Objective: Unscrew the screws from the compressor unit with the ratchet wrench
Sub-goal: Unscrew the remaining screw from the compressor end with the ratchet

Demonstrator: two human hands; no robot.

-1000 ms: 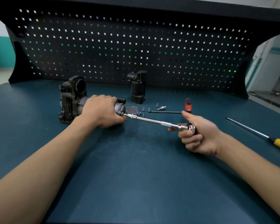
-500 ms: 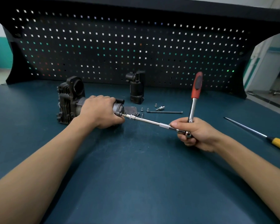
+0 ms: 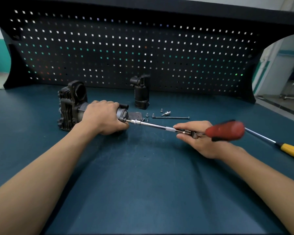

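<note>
The left hand (image 3: 103,117) is wrapped over the compressor (image 3: 71,106), fingers curled down around its cylindrical end and pressing it to the bench (image 3: 143,184). The right hand (image 3: 199,138) is closed around the head of the ratchet (image 3: 225,130), thumb laid along the extension bar (image 3: 153,125); the red handle is blurred and points right, toward the camera side. The bar runs from that hand to a screw at the compressor's end face, just beside the left fingertips.

To do this step well, I judge the bar should stay in line with the screw — any sag at the right hand could cam the bit out. The left hand needs to resist the twist so the compressor does not roll.

Room: the handle swings in a plane across the bar, and near the bench its arc is cut short by the surface. A yellow screwdriver (image 3: 290,149) lies close to the right, its shaft reaching in behind the handle — a likely snag. Behind the bar lie loose screws (image 3: 147,114), a small socket (image 3: 166,113), a long bolt (image 3: 171,117) and a black part (image 3: 141,92) standing upright. The near bench is bare; the pegboard (image 3: 143,48) stands well back.
</note>
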